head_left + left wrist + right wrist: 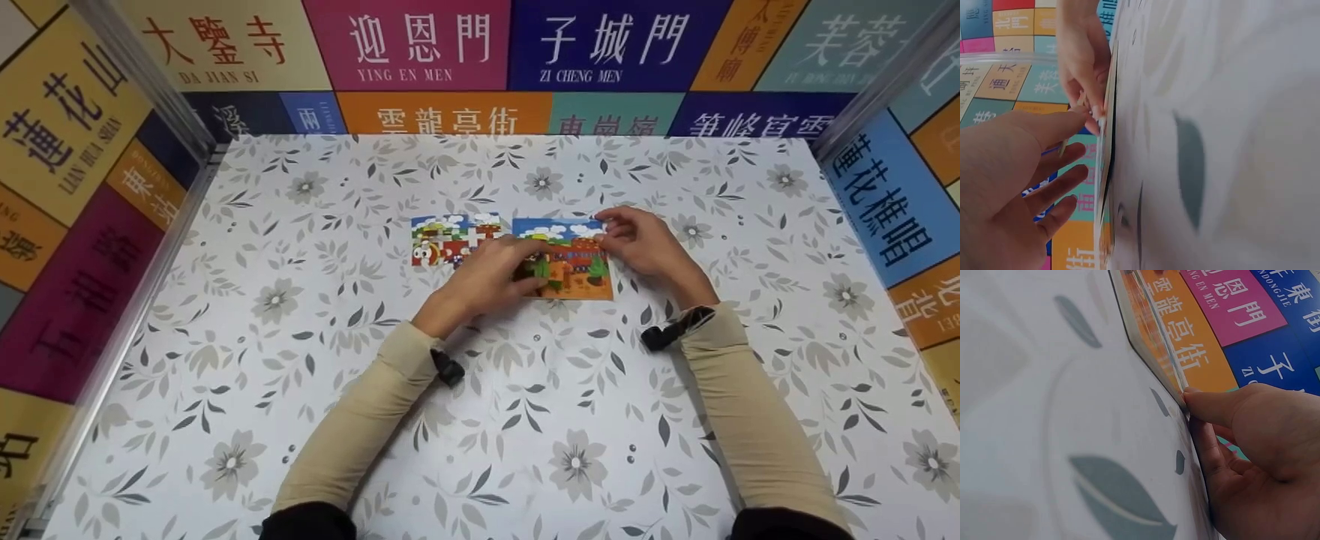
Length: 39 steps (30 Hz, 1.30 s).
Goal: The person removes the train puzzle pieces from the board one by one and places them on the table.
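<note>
Two small, colourful flat pictures lie side by side on the table in the head view. The left one is a jigsaw puzzle [425, 253] with red, white and blue parts, partly covered by my left hand [487, 274]. To its right lies a picture board [581, 281] with blue sky, a red train and orange ground. Over that board's left side, my left thumb and index finger seem to pinch a small puzzle piece [1063, 148], mostly hidden. My right hand [641, 240] holds the board's upper right corner, its thumb [1207, 404] on the edge.
The table [225, 337] wears a white cloth with grey flowers and leaves. Coloured panels with large lettering [420, 41] stand behind and at both sides. Dark wrist cameras [448, 369] sit at the cuffs of the beige sleeves [352, 427].
</note>
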Motion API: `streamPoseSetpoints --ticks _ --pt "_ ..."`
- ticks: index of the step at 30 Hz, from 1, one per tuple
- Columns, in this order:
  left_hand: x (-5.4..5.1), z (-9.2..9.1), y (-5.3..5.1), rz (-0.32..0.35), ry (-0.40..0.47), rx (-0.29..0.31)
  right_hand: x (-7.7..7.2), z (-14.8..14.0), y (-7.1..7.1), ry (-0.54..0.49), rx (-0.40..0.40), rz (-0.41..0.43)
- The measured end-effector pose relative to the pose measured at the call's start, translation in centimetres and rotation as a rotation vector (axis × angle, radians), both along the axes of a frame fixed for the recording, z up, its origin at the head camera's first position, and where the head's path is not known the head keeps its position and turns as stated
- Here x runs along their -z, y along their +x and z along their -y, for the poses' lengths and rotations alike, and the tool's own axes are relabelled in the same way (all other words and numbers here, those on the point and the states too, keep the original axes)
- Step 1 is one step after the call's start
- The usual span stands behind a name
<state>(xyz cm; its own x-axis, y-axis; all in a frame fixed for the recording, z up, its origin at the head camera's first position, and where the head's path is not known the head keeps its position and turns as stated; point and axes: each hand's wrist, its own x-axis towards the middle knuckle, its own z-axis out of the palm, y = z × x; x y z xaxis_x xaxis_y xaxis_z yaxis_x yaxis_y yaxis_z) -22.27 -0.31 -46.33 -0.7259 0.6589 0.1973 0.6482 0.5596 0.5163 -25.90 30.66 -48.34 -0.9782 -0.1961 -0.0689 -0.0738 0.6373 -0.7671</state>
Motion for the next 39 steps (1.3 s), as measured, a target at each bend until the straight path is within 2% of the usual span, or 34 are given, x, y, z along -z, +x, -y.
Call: streamPoseSetpoints --ticks 9,18,22,29,36,39 --pt "-0.8 3.3 0.0 -0.014 0.092 -0.054 -0.1 0.1 0.0 -0.005 -0.001 0.007" --pt "-0.7 6.6 0.0 -0.011 0.150 -0.065 -0.1 0.0 -0.1 -0.013 0.002 0.009" --pt "-0.7 7.9 0.0 0.016 0.172 -0.083 0.0 0.0 0.0 -0.014 0.009 0.014" --pt "-0.5 9.7 0.4 0.056 0.113 -0.156 0.0 -0.1 0.0 -0.003 0.004 0.006" --pt "-0.1 11.3 0.4 0.040 0.097 -0.167 -0.1 0.1 0.0 0.003 0.005 0.000" --pt "0.0 11.8 0.3 0.055 0.090 -0.176 -0.1 0.1 -0.1 0.003 0.007 0.004"
